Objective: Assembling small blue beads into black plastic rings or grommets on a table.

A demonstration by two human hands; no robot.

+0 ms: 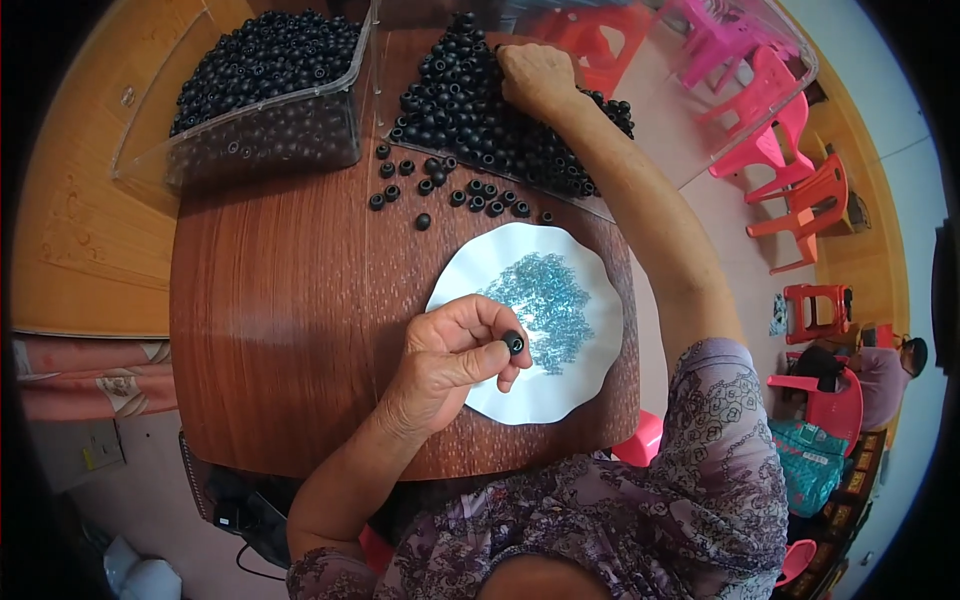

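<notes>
My left hand (440,365) pinches a small, round black bead (514,343) between thumb and fingertips. A pale ring shows in the bead's open end. Below that hand lies a white plate with a scalloped rim (465,270), bearing a heap of tiny shiny metal pieces (550,300), too small to make out singly. At the far side, my right hand (540,80) is curled in at the edge of a pile of black beads (460,100) in a clear plastic bin (690,165). Its fingertips are hidden, so what it grasps cannot be seen.
Several loose black beads (476,203) lie between the pile and the plate. A clear tub (265,105) full of beads stands at the far left of the brown wooden table (270,300). Pink and orange chairs (810,205) and a seated person (885,385) are off to the right.
</notes>
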